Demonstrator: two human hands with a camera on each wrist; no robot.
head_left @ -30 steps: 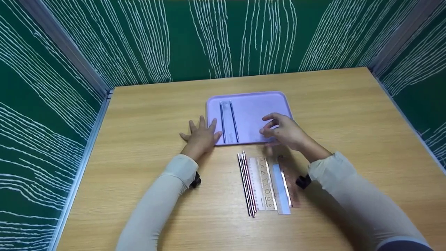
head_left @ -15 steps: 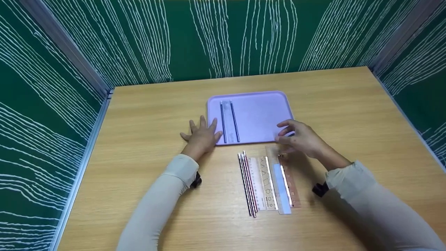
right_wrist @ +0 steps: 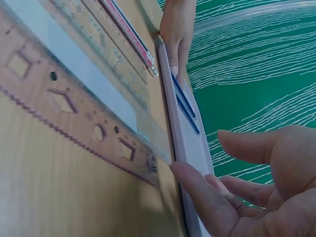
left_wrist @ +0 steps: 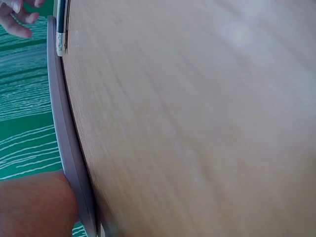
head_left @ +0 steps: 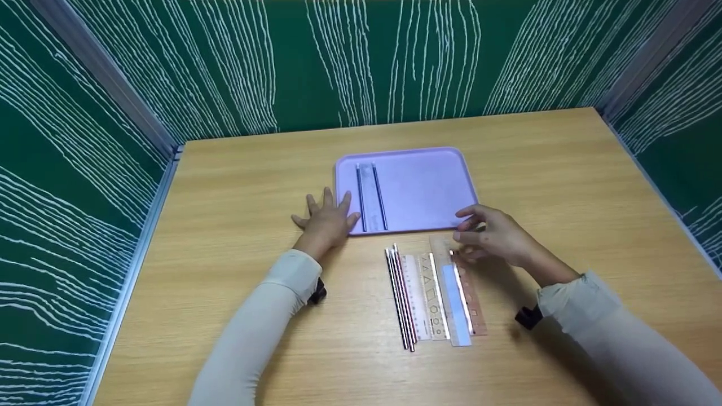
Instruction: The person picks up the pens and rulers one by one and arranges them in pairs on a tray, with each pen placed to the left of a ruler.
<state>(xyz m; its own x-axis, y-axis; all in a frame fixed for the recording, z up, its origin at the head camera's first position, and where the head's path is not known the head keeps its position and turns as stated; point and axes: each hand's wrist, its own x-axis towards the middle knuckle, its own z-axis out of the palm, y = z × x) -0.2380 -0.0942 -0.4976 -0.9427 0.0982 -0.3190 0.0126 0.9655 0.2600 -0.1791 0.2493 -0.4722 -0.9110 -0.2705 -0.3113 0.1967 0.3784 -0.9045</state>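
My left hand [head_left: 326, 223] rests with spread fingers at the front left corner of a lilac tray [head_left: 426, 186]; its thumb and index finger lie over the rim. In the tray lie two dark pencils [head_left: 379, 197] with a clear ruler [head_left: 369, 197] between them. My right hand [head_left: 496, 234] hovers by the tray's front right corner, fingers loosely bent and apart. Nothing shows between thumb and fingers [right_wrist: 247, 145] in the right wrist view. Just below it lie an orange-tinted stencil ruler [head_left: 476, 316] and a clear ruler with a blue strip [head_left: 458, 304].
Left of these, on the wooden table [head_left: 237, 225], are a yellowish shape-stencil ruler [head_left: 433, 299], a pale ruler [head_left: 416, 299] and a few pencils [head_left: 400, 304] side by side. Green walls [head_left: 316, 62] with white lines enclose the back and sides.
My right hand has moved right and toward me, from over the tray to its front right corner, uncovering the tops of the rulers. The left hand stays put.
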